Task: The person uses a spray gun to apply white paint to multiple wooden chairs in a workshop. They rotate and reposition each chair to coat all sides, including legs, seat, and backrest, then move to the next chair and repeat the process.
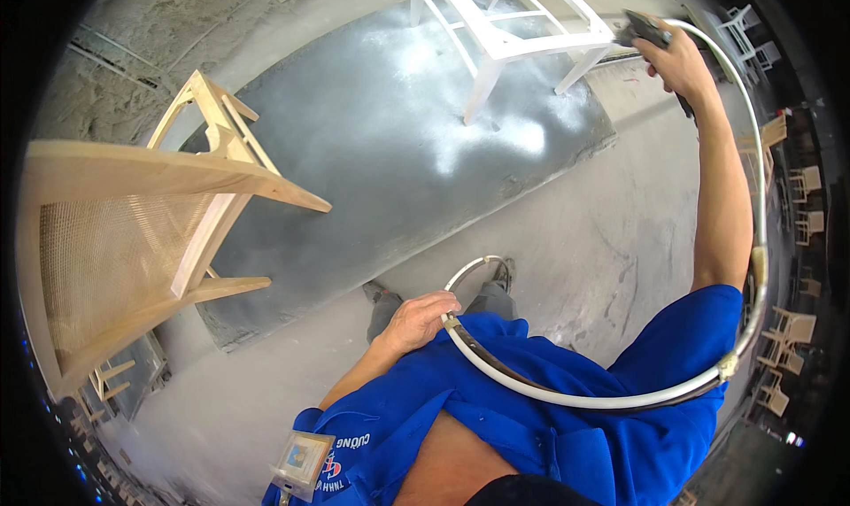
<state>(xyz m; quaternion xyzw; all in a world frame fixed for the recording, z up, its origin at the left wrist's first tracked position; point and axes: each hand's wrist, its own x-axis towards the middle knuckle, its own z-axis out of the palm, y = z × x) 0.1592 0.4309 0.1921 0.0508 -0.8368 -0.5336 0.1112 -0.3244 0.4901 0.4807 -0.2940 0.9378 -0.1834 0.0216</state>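
Observation:
My right hand is wrapped around a dark spray gun, its front blurred and close to the corner of a white chair frame. That frame stands at the top of the view, its upper part cut off. A white hose runs from the gun along my right arm and across my body. At my waist my left hand has its fingers closed against this hose, where a darker line runs beside it. White spray patches mark the grey board under the frame.
At the left, close by, a bare wooden chair with a woven panel lies tipped across the board's edge. Rows of pale wooden chairs line the far right. Another small wooden frame is at the lower left. My feet are beside the board.

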